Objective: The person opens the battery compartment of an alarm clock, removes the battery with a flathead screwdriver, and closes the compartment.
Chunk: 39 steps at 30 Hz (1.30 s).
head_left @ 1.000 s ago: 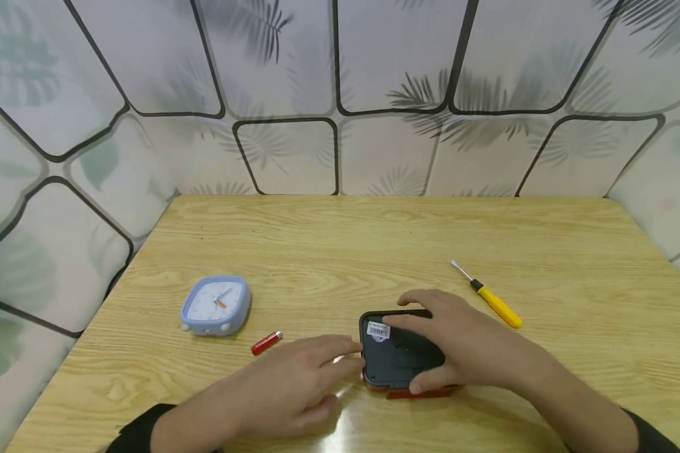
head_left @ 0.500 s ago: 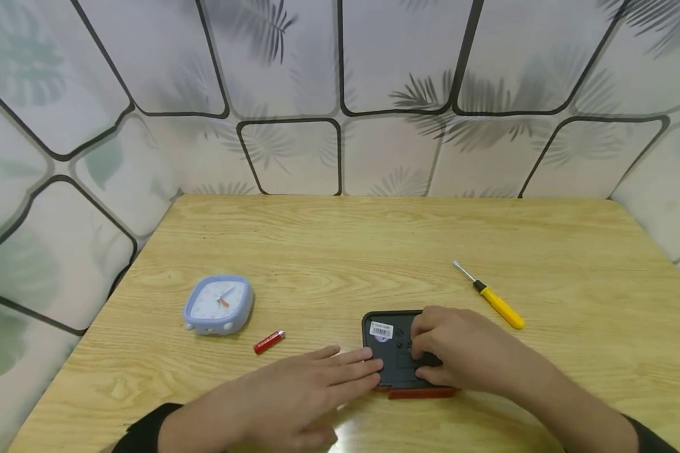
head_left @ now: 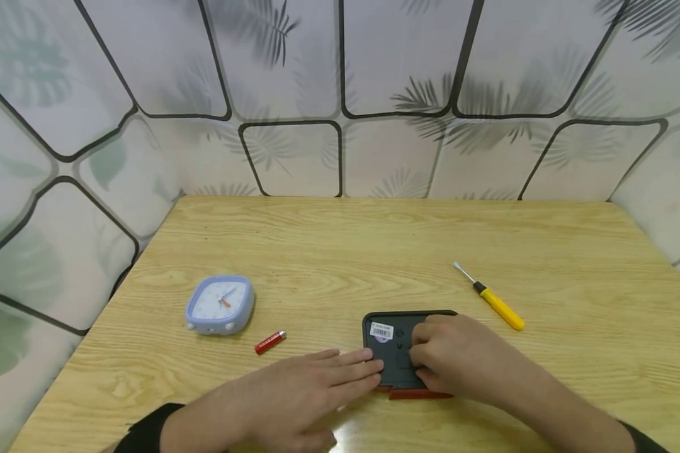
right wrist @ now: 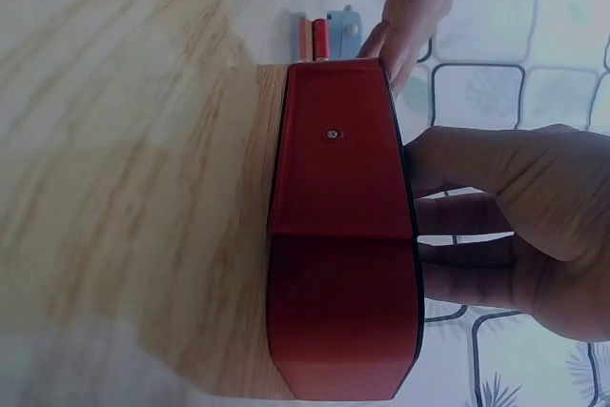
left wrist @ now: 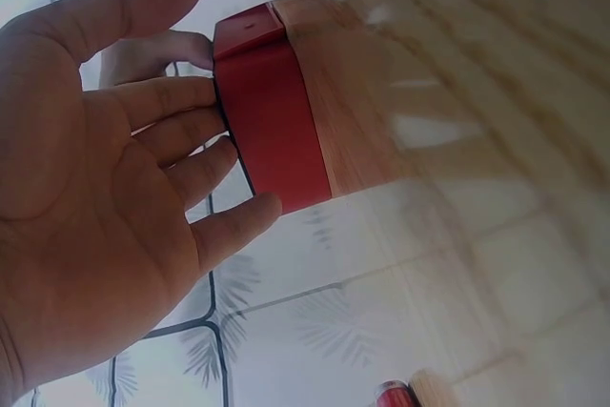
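Note:
A red box-shaped case with a black back panel [head_left: 393, 352] lies back side up on the table; a white barcode sticker [head_left: 382, 330] is on the panel. My left hand [head_left: 303, 396] stretches its fingers over the panel's left edge, tips resting on it. On the panel's right half, my right hand [head_left: 459, 355] bends its fingers with the tips down on the surface. In the right wrist view, the thumb and fingers of my right hand [right wrist: 543, 226] meet the black back above the red side wall [right wrist: 343, 178]. Whether they pinch a part there, I cannot tell.
A light-blue alarm clock [head_left: 220, 305] lies face up at the left. Close to it is a red battery [head_left: 270, 342]. A yellow-handled screwdriver [head_left: 501, 308] lies at the right, behind my right hand. The patterned backdrop [head_left: 294, 157] rises at the table's back edge.
My left hand has moved right, from the case's side onto its panel. The right hand's spread fingers have bent and drawn together on the panel. The case has stayed about where it was.

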### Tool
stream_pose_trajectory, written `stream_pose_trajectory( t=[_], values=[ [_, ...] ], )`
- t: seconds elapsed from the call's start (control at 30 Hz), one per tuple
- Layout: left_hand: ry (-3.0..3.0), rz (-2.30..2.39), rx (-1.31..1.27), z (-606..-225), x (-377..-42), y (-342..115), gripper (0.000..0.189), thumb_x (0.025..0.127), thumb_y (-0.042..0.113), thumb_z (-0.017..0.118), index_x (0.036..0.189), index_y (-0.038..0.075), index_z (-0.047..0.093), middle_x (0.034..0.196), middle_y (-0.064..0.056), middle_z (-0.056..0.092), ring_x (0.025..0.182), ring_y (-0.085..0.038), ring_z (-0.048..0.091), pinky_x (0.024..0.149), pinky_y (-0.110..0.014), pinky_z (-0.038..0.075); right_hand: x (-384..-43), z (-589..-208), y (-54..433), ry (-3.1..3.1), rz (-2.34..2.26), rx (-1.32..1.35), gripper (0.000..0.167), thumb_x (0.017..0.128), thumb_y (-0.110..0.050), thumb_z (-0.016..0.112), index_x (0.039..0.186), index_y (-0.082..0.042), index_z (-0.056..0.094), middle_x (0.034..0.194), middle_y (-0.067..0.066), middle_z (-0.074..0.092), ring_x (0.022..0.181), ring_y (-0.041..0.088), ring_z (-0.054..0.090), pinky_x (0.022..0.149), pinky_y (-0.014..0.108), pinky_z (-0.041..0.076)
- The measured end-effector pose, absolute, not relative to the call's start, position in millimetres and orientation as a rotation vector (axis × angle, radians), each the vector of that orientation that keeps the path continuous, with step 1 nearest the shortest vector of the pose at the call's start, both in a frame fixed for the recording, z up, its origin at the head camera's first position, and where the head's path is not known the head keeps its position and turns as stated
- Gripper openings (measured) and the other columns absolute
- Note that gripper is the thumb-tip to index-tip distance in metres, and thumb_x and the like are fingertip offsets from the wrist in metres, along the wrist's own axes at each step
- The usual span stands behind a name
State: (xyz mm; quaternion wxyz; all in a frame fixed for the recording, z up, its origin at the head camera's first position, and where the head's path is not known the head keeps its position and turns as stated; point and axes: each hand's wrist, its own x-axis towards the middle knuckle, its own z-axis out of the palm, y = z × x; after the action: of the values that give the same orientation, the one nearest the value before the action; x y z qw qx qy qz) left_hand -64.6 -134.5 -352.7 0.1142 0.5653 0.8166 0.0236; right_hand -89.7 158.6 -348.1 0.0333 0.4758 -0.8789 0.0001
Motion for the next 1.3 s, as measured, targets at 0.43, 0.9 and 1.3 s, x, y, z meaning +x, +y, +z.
stream_pose_trajectory(
  t=[0.43, 0.9, 1.3],
  values=[
    [2.416, 0.081, 1.689, -354.7, -65.3, -136.8, 0.081, 0.101, 0.038, 0.067, 0.168, 0.012, 0.03, 0.177, -0.003, 0.026, 0.164, -0.017, 0.026, 0.125, -0.04, 0.043, -87.8, -348.5, 156.5, -2.675, -0.058, 1.481, 0.009, 0.082, -0.026, 0.091, 0.083, -0.023, 0.082, 0.082, -0.009, 0.071, 0.074, 0.007, 0.063, 0.069, 0.028, 0.061],
    [2.419, 0.049, 1.707, -355.4, -64.7, -134.6, 0.081, 0.101, 0.04, 0.067, 0.168, 0.011, 0.03, 0.177, -0.004, 0.026, 0.164, -0.018, 0.025, 0.124, -0.039, 0.043, -88.4, -348.2, 156.5, -2.654, -0.04, 1.499, 0.01, 0.08, -0.021, 0.089, 0.081, -0.02, 0.079, 0.077, -0.009, 0.068, 0.068, 0.004, 0.058, 0.064, 0.025, 0.057],
    [2.415, 0.06, 1.679, -355.4, -65.0, -133.0, 0.079, 0.102, 0.039, 0.068, 0.168, 0.012, 0.032, 0.177, -0.003, 0.026, 0.164, -0.018, 0.027, 0.123, -0.039, 0.045, -95.6, -346.5, 164.2, -2.716, 0.161, 1.466, 0.02, 0.082, -0.014, 0.085, 0.074, -0.021, 0.069, 0.075, -0.012, 0.066, 0.07, 0.0, 0.057, 0.068, 0.023, 0.058]
  ],
)
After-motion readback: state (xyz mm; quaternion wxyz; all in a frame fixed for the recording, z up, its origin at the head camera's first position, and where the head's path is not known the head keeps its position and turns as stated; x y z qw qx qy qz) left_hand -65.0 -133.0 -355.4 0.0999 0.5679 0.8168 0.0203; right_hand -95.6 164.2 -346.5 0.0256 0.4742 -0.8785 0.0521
